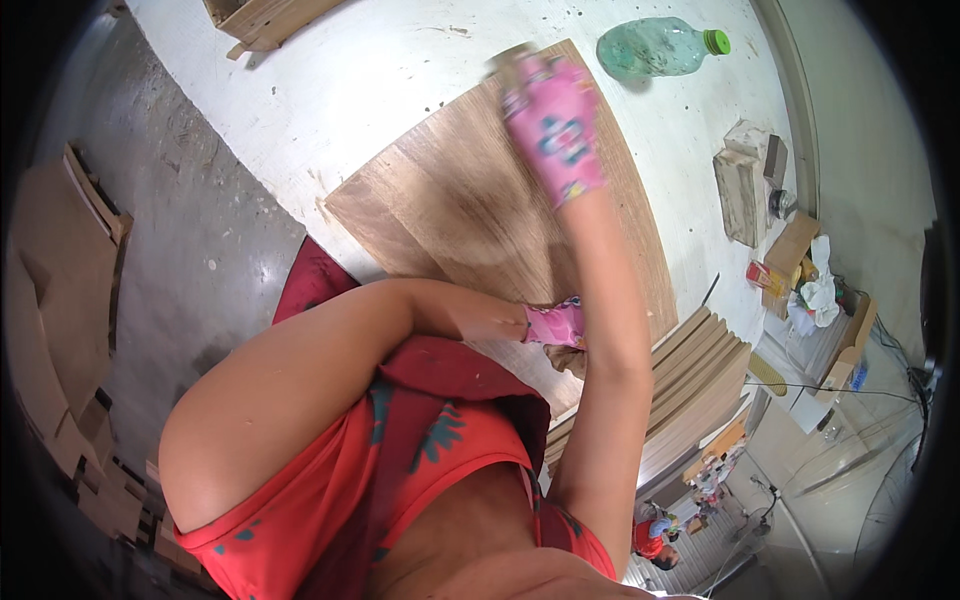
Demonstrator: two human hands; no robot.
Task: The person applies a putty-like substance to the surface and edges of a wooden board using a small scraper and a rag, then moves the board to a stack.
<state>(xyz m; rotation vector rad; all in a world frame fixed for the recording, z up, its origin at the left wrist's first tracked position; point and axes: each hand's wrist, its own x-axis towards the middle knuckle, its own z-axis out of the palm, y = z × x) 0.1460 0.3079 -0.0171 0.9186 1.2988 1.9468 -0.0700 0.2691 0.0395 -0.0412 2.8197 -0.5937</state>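
Observation:
A wood-grain board [450, 180] lies flat on the white worktop. My right hand [560, 130], in a pink patterned glove, is over the board's far end. Its fingers are bent and blurred around something brownish [512, 65] that I cannot make out. My left hand [555, 322], in a matching glove, is at the near part of the board, partly hidden behind my right forearm. Against it shows a brown crumpled patch [567, 360], either cloth or soiled glove. The left fingers are mostly hidden.
A green-tinted bottle [655, 48] lies on its side beyond the board's right corner. Stacked boards [690, 370] are at the right. Blocks [740, 190] and an open carton [850, 340] stand farther right. A cardboard box [265, 20] is at the far left. Another person [655, 540] is in the background.

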